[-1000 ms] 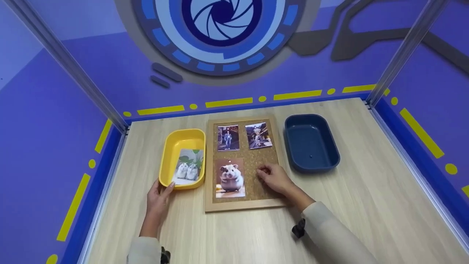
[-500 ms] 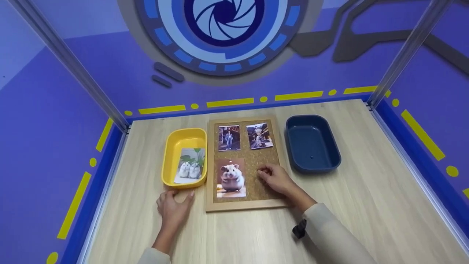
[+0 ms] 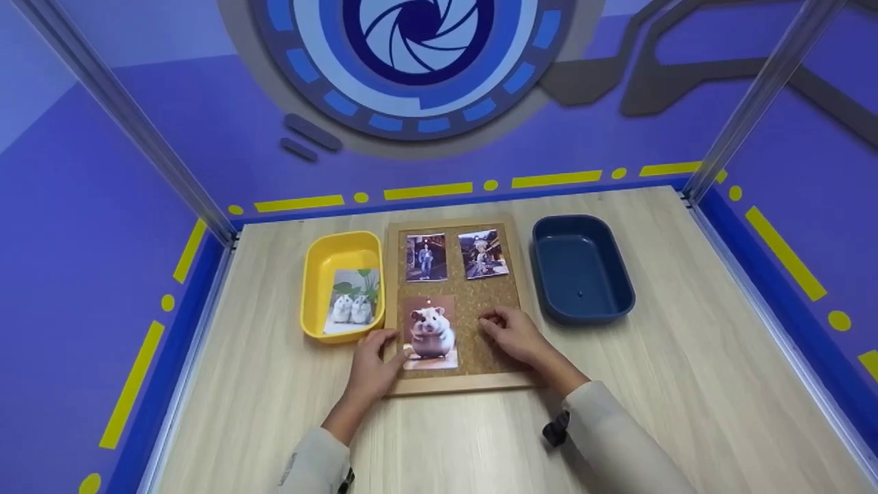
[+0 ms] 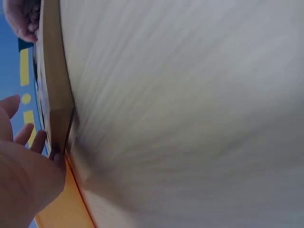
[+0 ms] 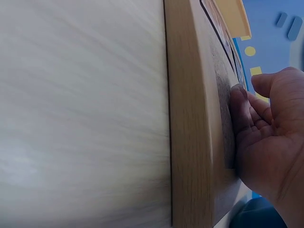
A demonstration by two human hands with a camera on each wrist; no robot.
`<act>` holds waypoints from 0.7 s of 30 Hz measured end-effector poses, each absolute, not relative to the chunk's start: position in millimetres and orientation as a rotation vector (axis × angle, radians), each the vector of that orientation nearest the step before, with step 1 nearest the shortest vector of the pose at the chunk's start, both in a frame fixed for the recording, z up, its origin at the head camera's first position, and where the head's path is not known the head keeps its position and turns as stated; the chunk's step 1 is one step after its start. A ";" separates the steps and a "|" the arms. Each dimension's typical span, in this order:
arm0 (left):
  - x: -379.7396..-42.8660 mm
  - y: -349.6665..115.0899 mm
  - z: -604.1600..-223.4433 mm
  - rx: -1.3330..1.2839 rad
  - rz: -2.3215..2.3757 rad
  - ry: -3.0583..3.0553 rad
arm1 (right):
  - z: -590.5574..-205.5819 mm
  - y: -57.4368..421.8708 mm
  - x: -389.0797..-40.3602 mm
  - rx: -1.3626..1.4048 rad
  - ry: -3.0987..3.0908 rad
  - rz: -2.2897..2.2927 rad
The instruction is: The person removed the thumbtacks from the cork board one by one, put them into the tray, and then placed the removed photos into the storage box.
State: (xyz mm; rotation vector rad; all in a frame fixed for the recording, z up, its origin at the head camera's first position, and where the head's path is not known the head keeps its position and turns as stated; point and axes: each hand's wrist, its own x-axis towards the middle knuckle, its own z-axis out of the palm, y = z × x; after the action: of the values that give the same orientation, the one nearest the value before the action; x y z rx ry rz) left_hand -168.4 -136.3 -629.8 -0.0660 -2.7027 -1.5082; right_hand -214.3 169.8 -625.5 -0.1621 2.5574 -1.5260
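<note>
Left fingers [image 3: 378, 337] spread, right fingers [image 3: 506, 314] curl loosely at a corkboard [image 3: 480, 293] on pale wood [image 3: 693, 329] between purple walls [image 3: 199, 123]

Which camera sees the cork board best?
The head camera: it shows nearly all the cork board from above, with its three photos. The left wrist camera shows mainly its wooden edge and a corner; the right wrist camera, that edge plus a strip of cork.

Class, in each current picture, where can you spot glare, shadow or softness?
Head: hamster photo fairly crisp, pale sheen on the table. Left wrist: hazy, soft, with shadow on the table near the left hand. Right wrist: also soft, right hand partly shaded, a pale sheen low at left.
</note>
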 end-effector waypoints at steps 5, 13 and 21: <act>-174.7 -127.1 -636.4 -0.266 -1.311 -2.713 | -626.5 169.2 -214.7 -0.174 2.551 -1.548; -185.4 -126.8 -642.4 -0.494 -1.047 -3.029 | -626.5 167.7 -214.6 -0.175 2.563 -1.571; -185.3 -125.7 -636.8 -0.509 -0.923 -3.149 | -627.2 165.7 -213.0 -0.142 2.591 -1.549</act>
State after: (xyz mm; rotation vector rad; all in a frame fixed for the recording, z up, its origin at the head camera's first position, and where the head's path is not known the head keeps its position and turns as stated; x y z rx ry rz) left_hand -185.3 -125.7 -636.8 -0.5086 -3.1489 -0.9228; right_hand -213.0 165.7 -627.2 -0.1421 2.5909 -1.5492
